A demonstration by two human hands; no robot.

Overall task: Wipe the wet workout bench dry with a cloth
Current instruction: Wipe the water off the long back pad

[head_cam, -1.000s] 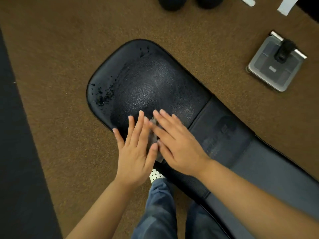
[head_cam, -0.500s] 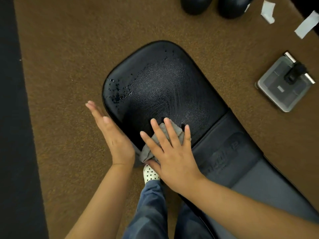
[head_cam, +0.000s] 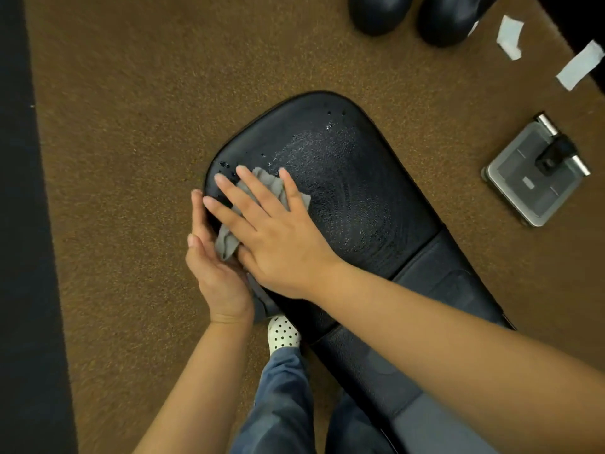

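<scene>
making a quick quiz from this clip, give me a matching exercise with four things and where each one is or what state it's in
Things:
1. cloth
2. bench pad
3. left hand
4. paper strips

Descriptions:
A. wet, beaded with droplets
B. lying on the carpet, top right
C. pressed flat under the right hand
D. cupped against the pad's edge

Pairs: 1-C, 2-A, 3-D, 4-B

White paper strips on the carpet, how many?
2. One white strip lies at the top right beside the black rounded objects; the other strip lies farther right at the carpet's edge. More may lie outside the frame.
</scene>
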